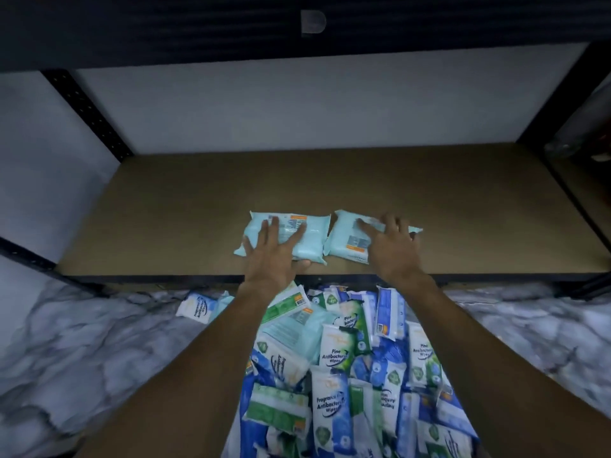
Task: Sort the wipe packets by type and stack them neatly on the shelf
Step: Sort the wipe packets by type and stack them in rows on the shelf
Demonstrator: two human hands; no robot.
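On the brown fibreboard shelf (165, 209), near its front edge, we count two pale-blue plastic wipe packets (317, 241); our left hand (274, 249) and right hand (390, 249) each press one, fingers spread.

- We see a grey-and-white marbled floor (82, 352) spreading low on both sides.
- We see a plain white wall (297, 107) at the back, dimly lit.
- A black perforated upright post (89, 114) slants across our upper left.
- Overhead we see a dark ribbed board (165, 24).
- Far right, we make out dim clutter (591, 140) we cannot identify.
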